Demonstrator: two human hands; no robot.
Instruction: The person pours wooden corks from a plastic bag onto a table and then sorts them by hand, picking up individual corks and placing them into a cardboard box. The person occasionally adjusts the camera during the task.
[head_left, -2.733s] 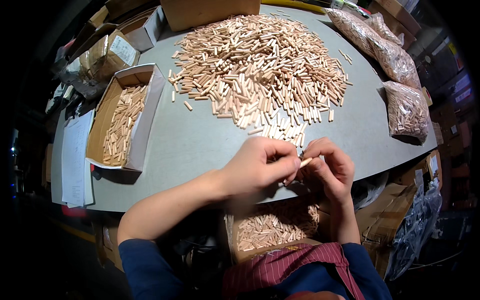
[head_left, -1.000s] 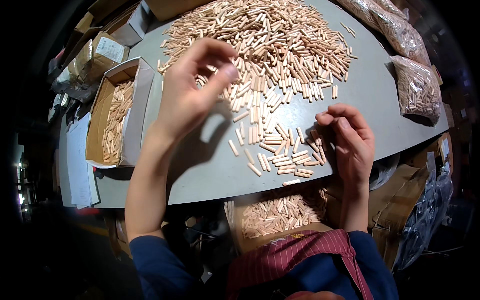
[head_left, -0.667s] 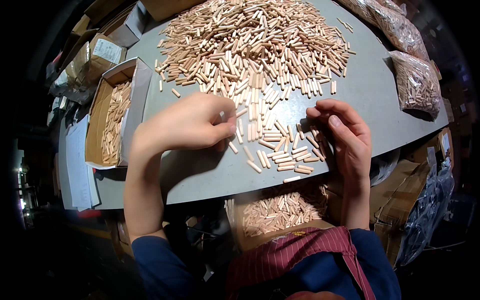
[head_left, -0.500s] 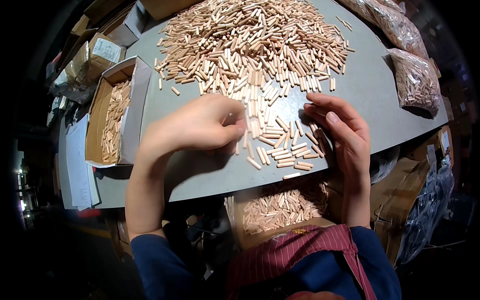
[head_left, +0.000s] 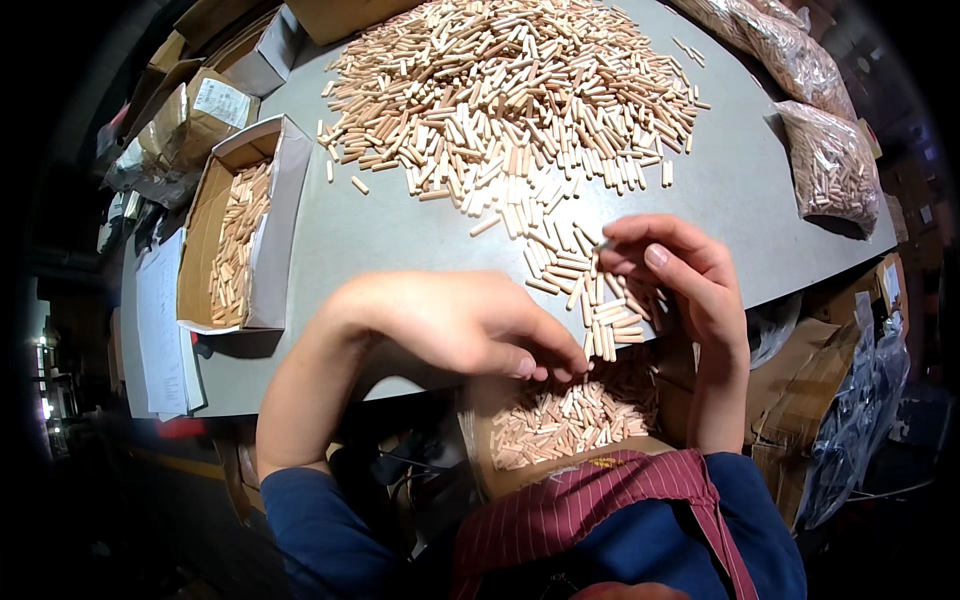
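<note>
Short wooden dowels form a large heap point(head_left: 520, 80) across the far half of the grey table point(head_left: 370, 230). A looser group of dowels point(head_left: 570, 262) trails from it toward the near edge. My left hand point(head_left: 450, 320) is at that edge, palm down, its stretched fingers beside the nearest dowels and above an open cardboard box point(head_left: 480, 455) of dowels below. Whatever is under its palm is hidden. My right hand point(head_left: 695, 280) stands on its side at the right of the loose dowels, fingers slightly curved and apart, with dowels next to its palm.
A narrow open carton point(head_left: 285, 225) partly filled with dowels stands at the left, beside paper sheets point(head_left: 160, 330). Clear bags of dowels point(head_left: 830, 170) lie along the right edge. More cardboard boxes point(head_left: 200, 110) are at the far left. Cardboard and plastic wrap point(head_left: 850, 400) are at the lower right.
My left hand has moved nearer and to the right, down to the table edge, and its fingers have stretched out. Loose dowels have shifted toward the edge. My right hand has lowered slightly.
</note>
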